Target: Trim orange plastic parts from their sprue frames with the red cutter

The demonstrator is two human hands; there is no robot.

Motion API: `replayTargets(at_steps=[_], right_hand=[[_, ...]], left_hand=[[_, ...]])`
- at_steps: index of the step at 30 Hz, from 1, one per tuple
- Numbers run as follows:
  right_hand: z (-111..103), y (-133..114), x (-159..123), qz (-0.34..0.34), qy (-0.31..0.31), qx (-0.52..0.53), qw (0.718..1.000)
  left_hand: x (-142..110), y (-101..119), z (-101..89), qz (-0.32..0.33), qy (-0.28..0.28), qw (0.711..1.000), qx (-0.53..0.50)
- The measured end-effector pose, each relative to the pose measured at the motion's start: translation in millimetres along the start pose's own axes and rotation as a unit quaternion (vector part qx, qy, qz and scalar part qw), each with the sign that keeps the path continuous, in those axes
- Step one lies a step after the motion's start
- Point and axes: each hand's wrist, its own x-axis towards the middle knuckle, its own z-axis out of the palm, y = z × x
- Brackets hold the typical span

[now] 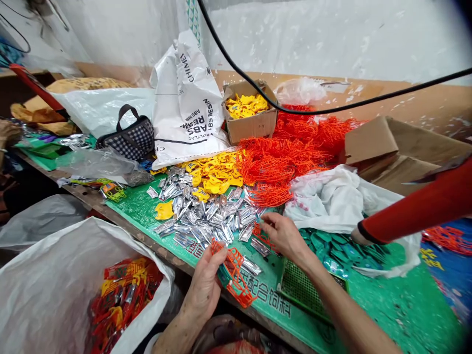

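My left hand (206,280) is closed on an orange plastic frame (239,287) with a dark green piece inside it, held over the table's front edge. My right hand (283,238) reaches over the near side of the silver pile, its fingers curled in a pinch; whatever they hold is too small to make out. Under those fingers lies another orange frame part (262,237). Shiny silver strips (210,221) spread beyond both hands, with yellow plastic pieces (217,172) heaped behind them. Tangled orange frames (283,157) rise at the back. Flat green pieces (328,248) lie right of my right hand.
A green basket (295,290) stands beneath my right forearm. At lower left, a white sack (47,275) holds finished-looking coloured pieces. A cardboard box (250,129) and a printed white bag (190,108) stand behind. A red post (424,211) slants in from the right; a black cable (236,66) hangs across.
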Motion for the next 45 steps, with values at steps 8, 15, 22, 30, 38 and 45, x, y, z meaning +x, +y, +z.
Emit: replayTargets(at_steps=[8,15,22,30,38,45], right_hand=[[10,-12,52,0.028,-0.059,-0.131,0.989],[20,-2,56,0.008,-0.123,-0.137,0.983],[19,1,53,-0.005,-0.112,-0.11,0.988],[22,5,41,0.009,-0.031,0.046,0.998],[-6,-12,-11,0.003,-0.063,0.338,0.939],[-10,-23,-34,0.028,-0.102,0.451,0.886]], left_hand=[[-5,0,3.1,-0.006,-0.047,0.999,-0.004],[-3,0,-6.2,-0.006,-0.042,0.999,0.006],[-2,-2,-3.0,-0.01,-0.06,0.998,0.005],[-1,-1,-1.8,0.006,-0.047,0.999,0.013],[8,-1,7.9,0.025,-0.041,0.999,0.013],[11,-1,23.0,0.049,-0.031,0.998,0.007]])
